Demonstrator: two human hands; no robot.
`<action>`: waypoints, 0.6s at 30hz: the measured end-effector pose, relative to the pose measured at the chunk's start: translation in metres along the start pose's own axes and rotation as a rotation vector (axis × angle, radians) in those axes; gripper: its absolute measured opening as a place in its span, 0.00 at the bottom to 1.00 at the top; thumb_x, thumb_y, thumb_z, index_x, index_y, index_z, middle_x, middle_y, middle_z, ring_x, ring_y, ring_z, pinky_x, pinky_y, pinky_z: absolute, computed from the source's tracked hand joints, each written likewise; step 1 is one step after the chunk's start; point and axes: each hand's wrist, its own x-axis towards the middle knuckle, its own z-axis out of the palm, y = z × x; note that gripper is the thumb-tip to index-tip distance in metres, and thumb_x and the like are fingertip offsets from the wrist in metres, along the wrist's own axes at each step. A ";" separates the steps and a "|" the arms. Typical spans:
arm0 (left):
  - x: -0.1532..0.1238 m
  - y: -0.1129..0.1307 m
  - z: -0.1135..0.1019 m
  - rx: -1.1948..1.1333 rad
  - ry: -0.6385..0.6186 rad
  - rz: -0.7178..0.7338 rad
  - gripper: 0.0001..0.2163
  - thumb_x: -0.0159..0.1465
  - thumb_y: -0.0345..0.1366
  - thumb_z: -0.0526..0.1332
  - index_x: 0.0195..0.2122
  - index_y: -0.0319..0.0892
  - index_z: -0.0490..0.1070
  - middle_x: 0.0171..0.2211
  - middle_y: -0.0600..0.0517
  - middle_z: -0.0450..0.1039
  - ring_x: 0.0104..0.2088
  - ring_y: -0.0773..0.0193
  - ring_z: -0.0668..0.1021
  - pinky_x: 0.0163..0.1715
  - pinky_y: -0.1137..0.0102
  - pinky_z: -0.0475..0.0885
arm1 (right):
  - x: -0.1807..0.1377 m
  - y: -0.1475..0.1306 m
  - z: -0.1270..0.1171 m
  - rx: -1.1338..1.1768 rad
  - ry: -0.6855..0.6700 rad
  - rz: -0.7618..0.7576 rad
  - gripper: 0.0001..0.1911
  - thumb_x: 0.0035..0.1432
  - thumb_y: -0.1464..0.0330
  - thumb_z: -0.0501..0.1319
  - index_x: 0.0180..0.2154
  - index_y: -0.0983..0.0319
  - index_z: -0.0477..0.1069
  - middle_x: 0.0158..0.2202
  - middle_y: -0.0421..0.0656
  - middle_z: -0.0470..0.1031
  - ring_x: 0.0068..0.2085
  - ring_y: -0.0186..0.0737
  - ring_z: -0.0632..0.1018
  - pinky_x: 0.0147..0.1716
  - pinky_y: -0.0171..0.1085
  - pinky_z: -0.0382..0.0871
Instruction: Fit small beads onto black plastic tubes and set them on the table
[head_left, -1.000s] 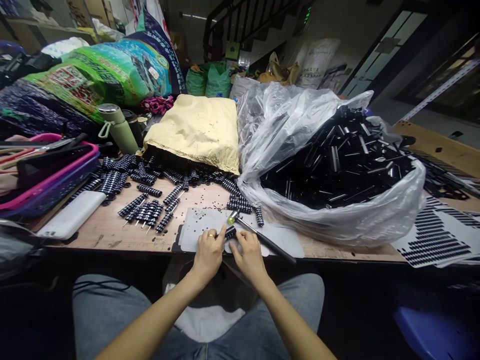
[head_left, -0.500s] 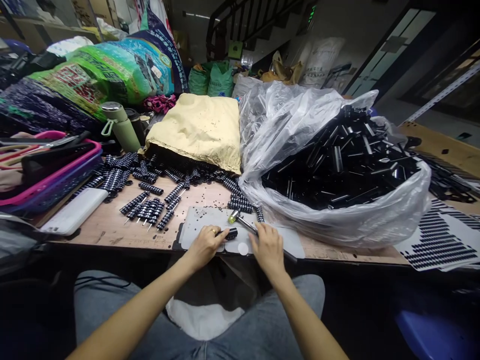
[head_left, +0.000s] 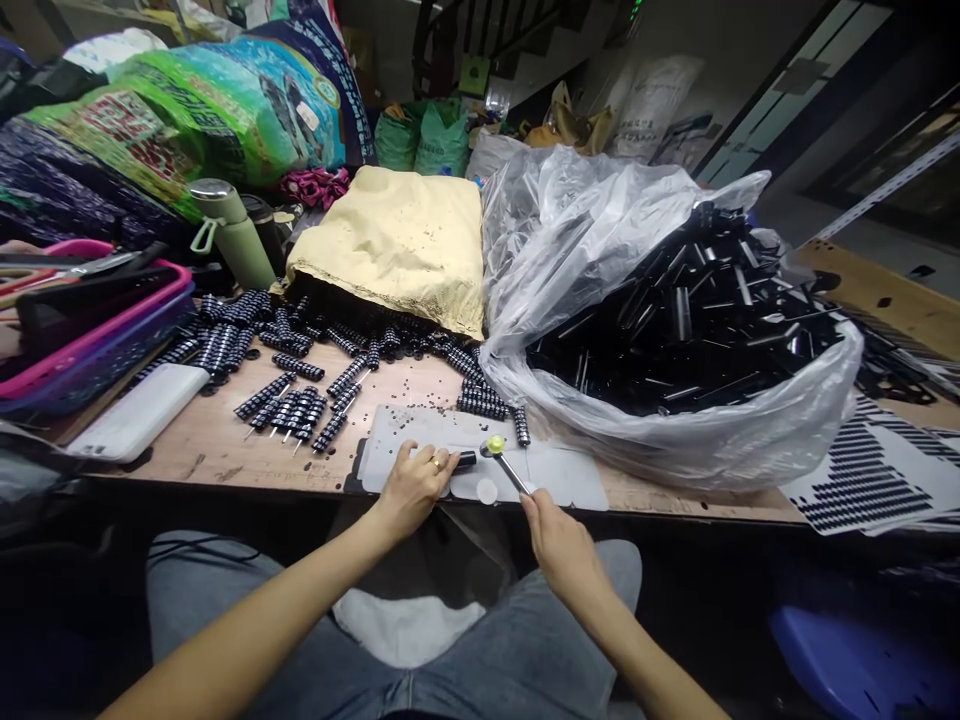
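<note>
My left hand (head_left: 417, 484) is closed around a short black tube (head_left: 466, 459) that lies low over the grey work plate (head_left: 390, 425); one end pokes out past the fingers. In my right hand (head_left: 562, 535) is a small hammer (head_left: 514, 474), gripped by its handle, its yellow-tipped head raised just right of the tube. A pale round disc (head_left: 487, 491) lies on the plate between the two hands. Tiny dark bits are scattered over the plate's upper left part. Several ringed black rollers (head_left: 296, 415) with thin pins lie to the left of the plate.
A big clear plastic bag (head_left: 675, 450) full of black tubes (head_left: 681, 315) stands at the right. Behind the plate sits a cream sack (head_left: 397, 240). Leftward are a white phone-like slab (head_left: 139, 415), a pink basket (head_left: 97, 340) and a green flask (head_left: 236, 240). Striped sheets (head_left: 855, 470) lie far right.
My right hand has closed on the hammer's handle and drawn back toward me, lifting the hammer off the plate and turning its head. My left hand keeps the black tube nearly in place.
</note>
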 end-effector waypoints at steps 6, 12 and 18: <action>-0.001 0.038 0.018 0.034 0.010 -0.077 0.27 0.63 0.44 0.45 0.58 0.29 0.52 0.58 0.38 0.54 0.59 0.52 0.54 0.56 0.55 0.49 | -0.001 -0.039 -0.017 0.266 0.175 -0.154 0.19 0.64 0.61 0.37 0.31 0.60 0.61 0.22 0.40 0.68 0.21 0.33 0.70 0.21 0.30 0.57; 0.002 0.037 0.027 0.016 0.025 -0.053 0.22 0.62 0.33 0.46 0.57 0.30 0.53 0.56 0.38 0.57 0.57 0.54 0.59 0.54 0.58 0.54 | 0.007 -0.058 0.016 -0.024 -0.067 -0.250 0.19 0.64 0.61 0.39 0.30 0.60 0.63 0.23 0.40 0.72 0.20 0.35 0.71 0.19 0.33 0.49; 0.009 0.037 0.003 -0.143 -0.010 -0.024 0.15 0.63 0.28 0.46 0.50 0.37 0.62 0.34 0.46 0.70 0.36 0.59 0.72 0.34 0.65 0.68 | 0.024 -0.028 0.009 -0.079 0.007 -0.090 0.19 0.63 0.58 0.40 0.30 0.59 0.62 0.23 0.38 0.72 0.23 0.35 0.73 0.20 0.33 0.49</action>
